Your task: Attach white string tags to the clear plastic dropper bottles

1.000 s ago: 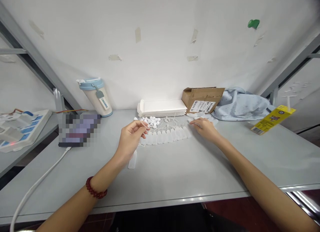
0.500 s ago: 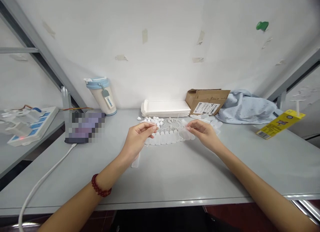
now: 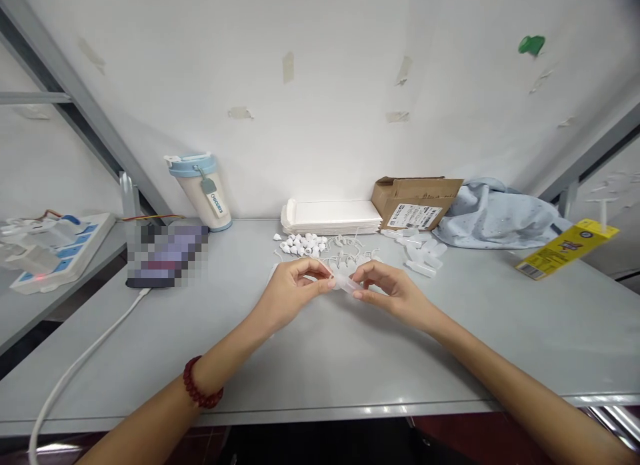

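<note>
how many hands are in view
2: the left hand and the right hand, facing each other over the table, a clear piece between their fingertips.

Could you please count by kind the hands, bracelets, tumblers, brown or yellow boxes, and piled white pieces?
Left hand and right hand: 2
Bracelet: 1
Tumbler: 1
Brown box and yellow box: 2
Piled white pieces: too crowded to count
Total without these: 6
</note>
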`<state>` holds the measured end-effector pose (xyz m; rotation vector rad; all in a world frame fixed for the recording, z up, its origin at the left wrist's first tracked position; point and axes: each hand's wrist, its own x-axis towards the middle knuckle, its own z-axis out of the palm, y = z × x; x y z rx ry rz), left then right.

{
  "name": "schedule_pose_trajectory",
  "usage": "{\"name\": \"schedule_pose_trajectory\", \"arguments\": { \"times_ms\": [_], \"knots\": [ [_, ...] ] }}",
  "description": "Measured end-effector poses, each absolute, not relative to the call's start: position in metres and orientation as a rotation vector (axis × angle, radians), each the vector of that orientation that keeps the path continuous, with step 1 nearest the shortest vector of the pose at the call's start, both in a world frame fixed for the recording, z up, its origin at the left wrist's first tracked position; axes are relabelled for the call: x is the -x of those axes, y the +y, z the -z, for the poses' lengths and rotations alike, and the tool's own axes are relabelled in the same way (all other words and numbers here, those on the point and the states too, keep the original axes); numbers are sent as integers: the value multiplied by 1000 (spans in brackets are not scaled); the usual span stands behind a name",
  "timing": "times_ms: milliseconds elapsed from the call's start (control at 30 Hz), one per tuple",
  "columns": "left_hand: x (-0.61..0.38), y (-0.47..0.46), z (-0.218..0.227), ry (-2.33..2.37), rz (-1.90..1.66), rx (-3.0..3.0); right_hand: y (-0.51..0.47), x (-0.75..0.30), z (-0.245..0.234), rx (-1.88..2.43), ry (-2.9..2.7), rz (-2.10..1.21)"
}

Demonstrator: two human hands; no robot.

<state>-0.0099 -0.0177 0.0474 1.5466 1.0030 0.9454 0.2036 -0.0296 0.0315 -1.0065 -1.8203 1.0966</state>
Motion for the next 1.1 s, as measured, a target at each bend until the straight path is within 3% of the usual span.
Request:
{"name": "schedule_pose_trajectory", "arguments": {
  "times_ms": [600, 967, 1100],
  "knots": [
    [7, -18, -44, 983, -824, -1670, -33, -200, -29, 982, -1819, -1137],
    [5, -20, -45, 885, -853, -1740, -36, -195, -29, 885, -1623, -1500],
    [4, -22, -47, 934, -832, -1742, -36, -194, -28, 914, -1639, -1461]
  ]
}}
